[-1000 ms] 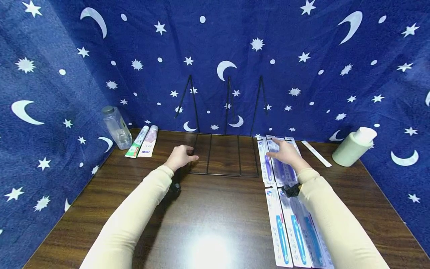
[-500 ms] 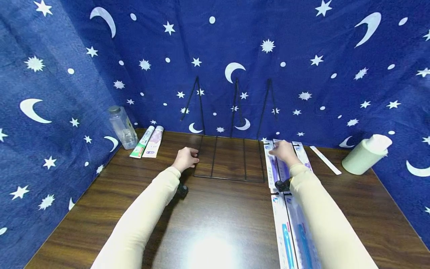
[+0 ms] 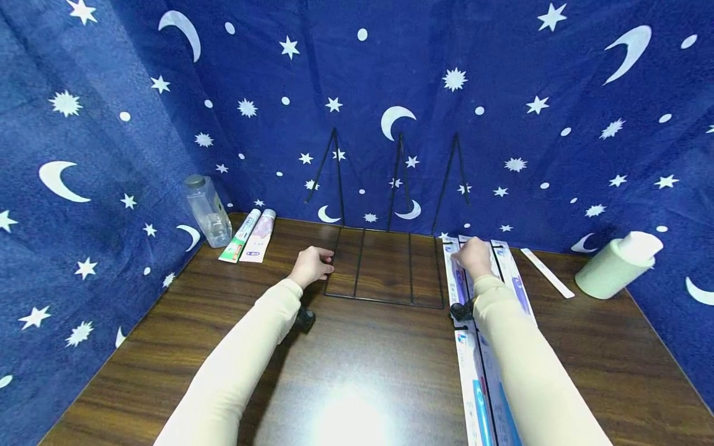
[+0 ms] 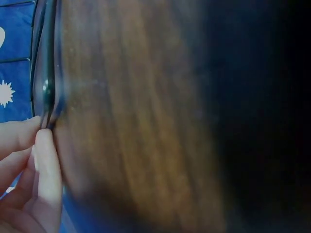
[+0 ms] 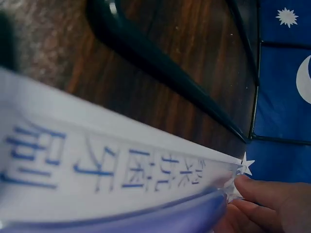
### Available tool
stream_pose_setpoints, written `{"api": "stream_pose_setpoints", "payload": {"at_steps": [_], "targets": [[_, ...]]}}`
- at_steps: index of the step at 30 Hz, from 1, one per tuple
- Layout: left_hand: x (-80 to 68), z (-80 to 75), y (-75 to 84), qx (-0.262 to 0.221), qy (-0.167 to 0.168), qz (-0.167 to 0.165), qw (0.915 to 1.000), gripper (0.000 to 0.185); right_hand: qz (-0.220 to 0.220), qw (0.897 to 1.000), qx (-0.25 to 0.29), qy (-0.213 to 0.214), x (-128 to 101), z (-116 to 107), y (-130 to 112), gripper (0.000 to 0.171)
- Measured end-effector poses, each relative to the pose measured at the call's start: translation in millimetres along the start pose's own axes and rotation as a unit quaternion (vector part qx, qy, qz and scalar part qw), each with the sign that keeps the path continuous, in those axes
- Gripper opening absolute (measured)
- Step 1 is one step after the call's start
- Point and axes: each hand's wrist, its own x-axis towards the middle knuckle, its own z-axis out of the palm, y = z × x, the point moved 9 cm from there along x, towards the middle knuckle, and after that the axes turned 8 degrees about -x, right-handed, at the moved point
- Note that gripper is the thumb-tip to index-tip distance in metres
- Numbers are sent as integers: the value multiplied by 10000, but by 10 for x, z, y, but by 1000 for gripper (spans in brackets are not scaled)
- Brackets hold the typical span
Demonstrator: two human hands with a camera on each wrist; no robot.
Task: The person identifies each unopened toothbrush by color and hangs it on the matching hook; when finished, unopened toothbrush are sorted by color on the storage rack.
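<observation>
A black wire rack [image 3: 385, 301] stands at the back of the table. My left hand [image 3: 312, 266] is at its left side. In the left wrist view thumb and fingertips [image 4: 44, 138] pinch the black wire. Across the rack, my right hand [image 3: 473, 257] is over the upper row of packaged toothbrushes. Its thumb and fingers [image 5: 262, 191] pinch the far end of a toothbrush pack [image 5: 121, 170], white with blue lettering and a purple toothbrush. Packs of blue toothbrushes [image 3: 471, 371] lie nearer, partly hidden by my right sleeve.
Two toothpaste tubes [image 3: 240, 235] and a clear bottle [image 3: 207, 210] are at the back left. A narrow white strip [image 3: 546, 272] and a pale green container with a white top [image 3: 616, 266] are at the back right. A blue star-patterned curtain [image 3: 390, 62] borders the table.
Both hands have closed: the left fingers onto the rack's wire, the right from spread fingers to a pinch on the toothbrush pack. The head view has turned slightly left.
</observation>
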Motion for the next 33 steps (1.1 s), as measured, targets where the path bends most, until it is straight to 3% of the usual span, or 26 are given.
{"api": "stream_pose_setpoints", "payload": {"at_steps": [4,12,18,27,33], "targets": [[-9,-6,30,84,57,-49,9999,44,127,9999,20,94,-371,-437,-340,22],[-3,39,101,539,30,-189,9984,50,357,9991,9,235,-384,-468,-272,26],[-8,-28,87,586,-9,-209,9981,52,98,9958,348,836,-358,-608,-384,18],[-5,-28,92,602,-91,-112,9981,53,82,9711,1213,2052,-627,-1324,-541,18],[33,-16,35,568,-133,1,9983,54,146,9560,1532,2496,-878,-1679,-581,18]]}}
